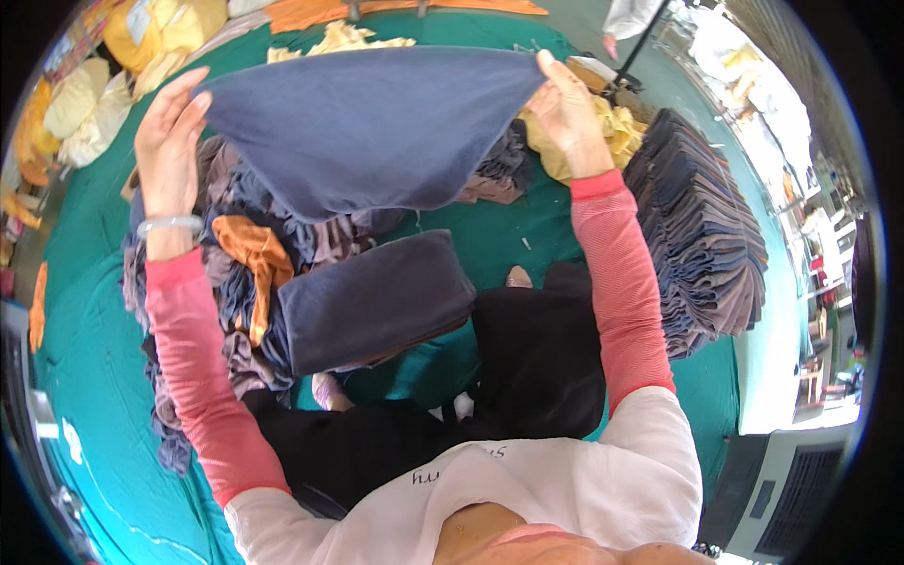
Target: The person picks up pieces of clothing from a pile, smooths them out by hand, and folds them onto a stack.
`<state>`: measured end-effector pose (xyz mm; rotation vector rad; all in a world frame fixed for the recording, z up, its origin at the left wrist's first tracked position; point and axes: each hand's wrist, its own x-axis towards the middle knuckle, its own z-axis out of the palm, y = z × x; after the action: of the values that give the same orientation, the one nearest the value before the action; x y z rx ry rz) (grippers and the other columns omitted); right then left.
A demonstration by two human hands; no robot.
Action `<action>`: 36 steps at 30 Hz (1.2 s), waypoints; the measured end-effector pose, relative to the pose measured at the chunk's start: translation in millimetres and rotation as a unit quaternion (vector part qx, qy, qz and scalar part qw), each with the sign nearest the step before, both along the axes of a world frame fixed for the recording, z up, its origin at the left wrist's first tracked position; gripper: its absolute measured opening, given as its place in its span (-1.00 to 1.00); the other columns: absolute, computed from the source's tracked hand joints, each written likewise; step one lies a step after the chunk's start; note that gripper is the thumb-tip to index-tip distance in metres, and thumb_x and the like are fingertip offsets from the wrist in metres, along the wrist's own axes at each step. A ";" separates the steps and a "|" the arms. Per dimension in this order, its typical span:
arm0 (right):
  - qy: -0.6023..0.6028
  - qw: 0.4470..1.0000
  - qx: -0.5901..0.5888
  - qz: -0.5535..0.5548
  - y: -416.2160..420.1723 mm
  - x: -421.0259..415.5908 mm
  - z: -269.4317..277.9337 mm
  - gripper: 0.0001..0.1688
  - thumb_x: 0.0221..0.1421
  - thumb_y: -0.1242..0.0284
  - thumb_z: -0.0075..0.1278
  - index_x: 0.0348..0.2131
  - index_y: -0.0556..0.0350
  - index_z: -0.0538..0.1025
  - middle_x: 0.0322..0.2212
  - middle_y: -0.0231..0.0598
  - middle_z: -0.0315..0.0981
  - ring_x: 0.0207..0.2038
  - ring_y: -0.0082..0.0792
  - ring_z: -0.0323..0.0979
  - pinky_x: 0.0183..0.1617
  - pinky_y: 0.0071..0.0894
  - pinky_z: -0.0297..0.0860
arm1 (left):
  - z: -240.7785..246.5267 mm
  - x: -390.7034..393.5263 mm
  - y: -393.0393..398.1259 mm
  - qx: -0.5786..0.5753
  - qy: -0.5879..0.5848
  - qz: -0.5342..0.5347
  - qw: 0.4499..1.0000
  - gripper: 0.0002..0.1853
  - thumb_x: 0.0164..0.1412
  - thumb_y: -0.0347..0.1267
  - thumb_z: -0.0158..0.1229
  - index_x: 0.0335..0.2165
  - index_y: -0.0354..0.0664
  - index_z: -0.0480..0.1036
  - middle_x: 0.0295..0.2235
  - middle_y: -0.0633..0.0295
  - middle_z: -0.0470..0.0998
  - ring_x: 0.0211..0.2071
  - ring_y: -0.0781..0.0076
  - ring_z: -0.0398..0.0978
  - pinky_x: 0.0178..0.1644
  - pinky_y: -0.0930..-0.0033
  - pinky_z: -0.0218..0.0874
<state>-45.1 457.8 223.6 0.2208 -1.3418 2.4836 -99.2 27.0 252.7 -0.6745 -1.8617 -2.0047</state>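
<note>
A dark blue-grey cloth [381, 127] is stretched out in front of me, its lower edge sagging. My left hand [168, 148] pinches its left corner between thumb and fingers. The opposite corner is gripped by my right hand [568, 116]. Below the raised cloth, a neat stack of folded dark cloths [378, 300] lies between my feet. To the left of it spreads a loose heap of crumpled grey, navy and mauve cloths [240, 183], partly covered by the held cloth. An orange cloth [254, 265] lies crumpled on that heap.
A long row of folded dark cloths [696, 233] leans at my right on a green ground sheet [92, 296]. Yellow cloth [614, 134] lies near my right hand. Bulging yellow and white bundles [162, 32] stand far left. A grey appliance [784, 487] is at lower right.
</note>
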 end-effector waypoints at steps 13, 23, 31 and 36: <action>-0.062 0.998 0.012 -0.010 7.0 7.3 -17.6 -0.74 0.01 0.34 0.12 -0.27 -0.06 0.43 -0.31 -0.45 0.45 -0.20 -0.49 0.39 -0.08 -0.34 0.30 | -18.9 18.5 -2.5 -0.225 0.137 0.113 0.958 -0.86 0.08 -0.58 0.08 -0.31 -0.32 0.44 -0.32 0.27 0.47 -0.26 0.60 0.41 -0.13 0.58 0.22; -0.192 0.911 0.220 0.290 5.6 156.4 -88.5 -0.68 -0.04 0.33 0.12 -0.68 0.07 0.37 -0.52 -0.35 0.40 -0.40 -0.57 0.29 -0.34 -0.65 0.16 | -47.8 205.5 -51.6 -0.350 -0.107 -0.205 0.908 -0.84 -0.13 -0.66 0.09 -0.48 -0.23 0.43 -0.44 0.17 0.54 -0.29 0.29 0.48 -0.17 0.38 0.26; -0.302 0.924 0.185 0.145 -10.4 99.8 -173.7 -0.54 0.08 0.16 -0.02 -0.12 0.07 0.38 -0.19 -0.38 0.34 -0.08 -0.52 0.27 0.02 -0.40 0.17 | -174.7 117.2 -29.5 -0.245 -0.254 0.012 0.936 -0.65 0.16 -0.33 0.02 -0.13 -0.33 0.28 -0.37 0.18 0.46 -0.36 0.43 0.43 -0.27 0.47 0.26; -0.461 0.808 0.322 0.175 -35.3 109.7 -227.5 -0.25 0.02 -0.06 -0.08 0.04 0.03 0.24 0.00 -0.33 0.19 0.03 -0.44 0.14 0.01 -0.21 0.17 | -240.3 117.7 -9.0 -0.494 -0.344 -0.085 0.794 -0.16 0.08 -0.25 0.07 0.17 -0.39 -0.18 0.11 -0.28 0.10 0.12 -0.06 0.16 0.13 0.28 0.02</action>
<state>64.6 422.5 -3.9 -0.7878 -2.7328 2.3402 18.5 18.1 12.4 -0.3113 -3.4554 -1.2677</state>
